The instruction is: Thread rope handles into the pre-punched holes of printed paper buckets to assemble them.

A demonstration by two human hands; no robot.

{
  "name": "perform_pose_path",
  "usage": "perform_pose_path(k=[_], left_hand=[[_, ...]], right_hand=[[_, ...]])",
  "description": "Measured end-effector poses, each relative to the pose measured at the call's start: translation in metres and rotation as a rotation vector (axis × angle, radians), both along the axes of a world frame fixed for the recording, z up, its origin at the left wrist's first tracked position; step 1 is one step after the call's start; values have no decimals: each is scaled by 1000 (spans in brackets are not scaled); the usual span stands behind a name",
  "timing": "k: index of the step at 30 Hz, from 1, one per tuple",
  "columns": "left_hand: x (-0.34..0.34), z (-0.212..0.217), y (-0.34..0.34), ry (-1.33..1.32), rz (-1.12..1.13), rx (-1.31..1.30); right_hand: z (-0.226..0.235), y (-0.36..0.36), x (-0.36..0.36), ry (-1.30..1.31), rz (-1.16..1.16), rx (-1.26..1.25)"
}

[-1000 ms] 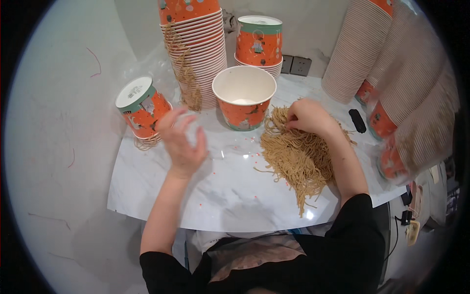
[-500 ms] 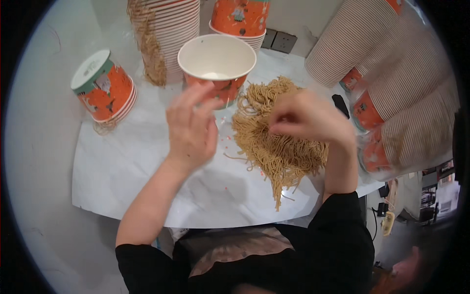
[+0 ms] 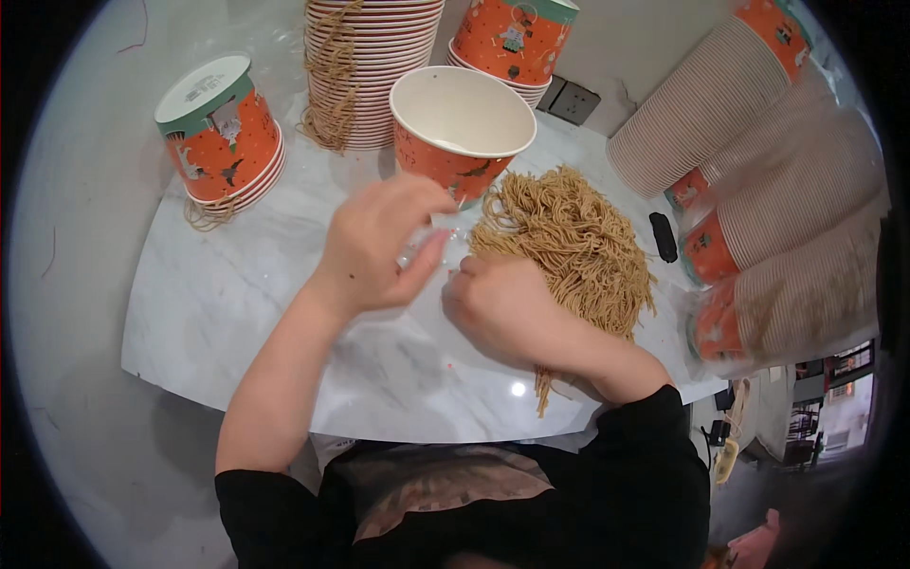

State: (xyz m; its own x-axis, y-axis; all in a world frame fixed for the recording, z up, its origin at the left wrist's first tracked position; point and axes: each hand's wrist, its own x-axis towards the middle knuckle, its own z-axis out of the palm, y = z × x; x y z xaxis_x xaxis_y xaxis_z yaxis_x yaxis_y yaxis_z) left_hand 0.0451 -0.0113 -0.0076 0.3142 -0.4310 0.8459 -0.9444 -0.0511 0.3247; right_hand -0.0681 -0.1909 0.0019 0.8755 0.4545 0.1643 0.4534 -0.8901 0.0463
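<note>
My left hand (image 3: pixel 384 242) is just in front of an open paper bucket (image 3: pixel 464 123), orange outside and white inside. Its fingers curve with the thumb apart. Small clear, shiny bits (image 3: pixel 431 242) show on the table between thumb and fingers; whether the hand touches them I cannot tell. Low over the tabletop, my right hand (image 3: pixel 502 299) is closed with its fingers curled under. What it may hold is hidden. Beside and behind that hand lies a heap of tan, noodle-like strands (image 3: pixel 578 242), partly covered by my right wrist.
Upside-down orange buckets (image 3: pixel 223 142) stand at the left. A tall bucket stack (image 3: pixel 374 76) with tan strands hanging on it rises at the back. Bucket stacks (image 3: pixel 701 104), some in clear plastic, lie along the right. A small black object (image 3: pixel 664 237) rests on the marbled white table (image 3: pixel 218 313).
My right hand has come off the strand heap, down and left to the tabletop, and closed. My left hand has shifted slightly right. The view has shifted a little too.
</note>
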Motion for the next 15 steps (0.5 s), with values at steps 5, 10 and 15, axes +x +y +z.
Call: perform_pose_path(k=[5,10,15], left_hand=[[-23,-2,-8,178,-187,89],[-20,-11,-17,114,-208,-49],[-13,-12,-10,65,-186,13]], right_hand=[[41,-24,10,294,-121,769],[49,-33,11,567,-197,1061],[54,-36,12,664,-175,1216]])
